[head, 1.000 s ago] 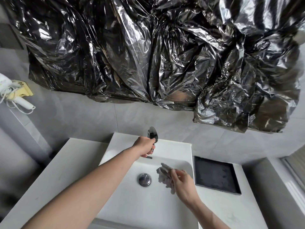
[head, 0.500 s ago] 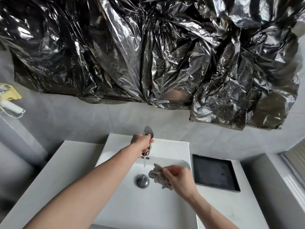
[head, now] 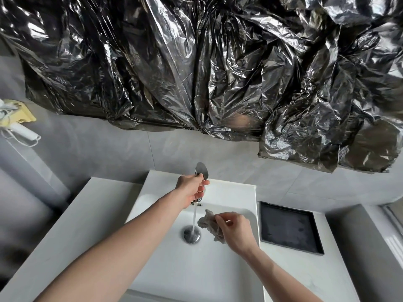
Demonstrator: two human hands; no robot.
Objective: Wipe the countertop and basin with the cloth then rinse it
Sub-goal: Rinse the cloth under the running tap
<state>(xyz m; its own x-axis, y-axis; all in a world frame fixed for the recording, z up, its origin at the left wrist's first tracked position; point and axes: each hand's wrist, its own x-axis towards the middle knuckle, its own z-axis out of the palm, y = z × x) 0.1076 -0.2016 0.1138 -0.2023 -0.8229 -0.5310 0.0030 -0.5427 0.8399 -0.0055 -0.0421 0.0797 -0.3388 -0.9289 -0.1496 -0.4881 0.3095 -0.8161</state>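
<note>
A white rectangular basin [head: 165, 267] is set in a white countertop [head: 65, 232]. My left hand [head: 190, 188] grips the chrome tap [head: 201, 170] at the back of the basin. A stream of water [head: 194, 219] falls from the spout onto the chrome drain plug [head: 192, 235]. My right hand [head: 236, 231] holds a crumpled grey cloth [head: 208, 223] inside the basin, just right of the stream. Whether the cloth touches the water I cannot tell.
A black square tray [head: 290, 231] lies on the countertop right of the basin. Crumpled black plastic sheeting [head: 196, 73] covers the wall above. A white hair dryer [head: 19, 129] hangs at the far left on a grey tiled wall.
Water has started running from the tap and now reaches the drain. My right hand has brought the cloth a little left, close to the stream. My left hand stays on the tap.
</note>
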